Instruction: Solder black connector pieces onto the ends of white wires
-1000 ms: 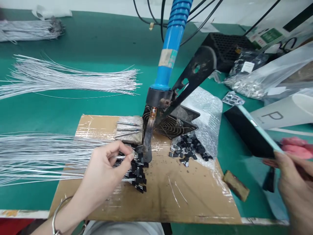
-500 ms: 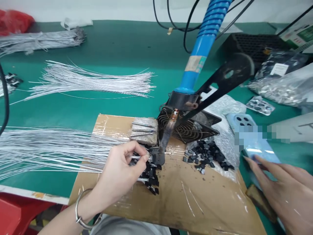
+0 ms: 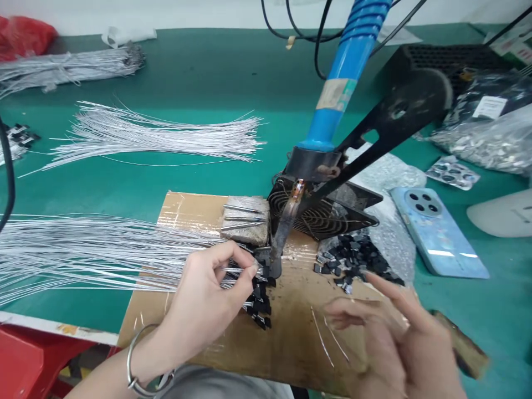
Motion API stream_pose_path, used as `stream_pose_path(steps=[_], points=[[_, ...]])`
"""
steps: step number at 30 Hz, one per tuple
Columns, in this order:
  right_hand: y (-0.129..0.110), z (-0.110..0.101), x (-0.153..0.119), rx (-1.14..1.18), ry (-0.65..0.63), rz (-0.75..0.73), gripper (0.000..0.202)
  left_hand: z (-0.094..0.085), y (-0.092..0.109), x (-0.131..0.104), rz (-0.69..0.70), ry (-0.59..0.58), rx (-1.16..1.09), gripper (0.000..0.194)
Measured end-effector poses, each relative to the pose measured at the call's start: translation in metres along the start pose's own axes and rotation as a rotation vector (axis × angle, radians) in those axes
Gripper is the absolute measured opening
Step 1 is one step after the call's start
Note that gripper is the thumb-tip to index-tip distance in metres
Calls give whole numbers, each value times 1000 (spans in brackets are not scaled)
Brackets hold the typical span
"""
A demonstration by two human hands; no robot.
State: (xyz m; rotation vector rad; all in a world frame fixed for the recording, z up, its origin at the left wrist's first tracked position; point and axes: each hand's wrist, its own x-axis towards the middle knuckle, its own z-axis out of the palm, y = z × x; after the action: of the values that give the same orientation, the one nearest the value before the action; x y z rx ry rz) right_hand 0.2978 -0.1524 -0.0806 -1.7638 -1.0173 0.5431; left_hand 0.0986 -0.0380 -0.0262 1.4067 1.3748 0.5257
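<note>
My left hand [image 3: 216,299], with a bangle on its wrist, pinches thin white wires [image 3: 103,249] near their right ends. Small black connectors [image 3: 261,305] lie just beyond its fingertips. A soldering iron with a blue handle [image 3: 343,72] stands over them, its metal shaft [image 3: 286,221] slanting down beside the connectors. My right hand [image 3: 399,343], smeared by motion, hovers over the right part of the cardboard [image 3: 291,343]. Its index finger points toward a pile of loose black connectors [image 3: 357,257]. Two short pieces of solder wire [image 3: 322,338] lie left of it.
A small fan [image 3: 324,213] sits behind the iron's shaft, next to a block with metal rods [image 3: 245,221]. Another wire bundle [image 3: 166,133] lies at the back. To the right are a blue phone [image 3: 440,233], bubble wrap [image 3: 386,166] and plastic bags [image 3: 494,133].
My right hand has left the phone and moved left over the cardboard. The phone now lies fully visible. My left hand keeps its pinch on the wires, almost in the same place.
</note>
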Motion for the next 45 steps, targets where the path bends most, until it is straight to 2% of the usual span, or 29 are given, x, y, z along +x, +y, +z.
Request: stream_pose_path(steps=[1, 2, 3, 6, 10, 13, 18, 28, 45], points=[[-11, 13, -5, -19, -5, -41, 31, 0, 0, 0, 1, -3, 4, 13], [-20, 23, -9, -79, 87, -69, 21, 1, 0, -1, 3, -6, 11, 13], [-26, 30, -11, -131, 82, -114, 12, 1, -1, -1, 8, -7, 23, 13], [-38, 39, -10, -135, -10, -189, 19, 3, -2, -2, 30, -2, 78, 12], [-45, 46, -8, 91, -60, -134, 20, 4, -1, -3, 52, -6, 93, 13], [-50, 51, -9, 229, -101, -29, 22, 5, 0, -3, 58, -5, 104, 12], [-58, 53, -8, 300, -120, 140, 24, 7, 2, 1, 68, 19, 126, 15], [-61, 54, -1, 420, -97, 233, 25, 9, 9, 5, 28, 32, 6, 11], [-62, 53, 0, 378, -97, 186, 23, 7, 11, 5, 52, 29, -6, 11]])
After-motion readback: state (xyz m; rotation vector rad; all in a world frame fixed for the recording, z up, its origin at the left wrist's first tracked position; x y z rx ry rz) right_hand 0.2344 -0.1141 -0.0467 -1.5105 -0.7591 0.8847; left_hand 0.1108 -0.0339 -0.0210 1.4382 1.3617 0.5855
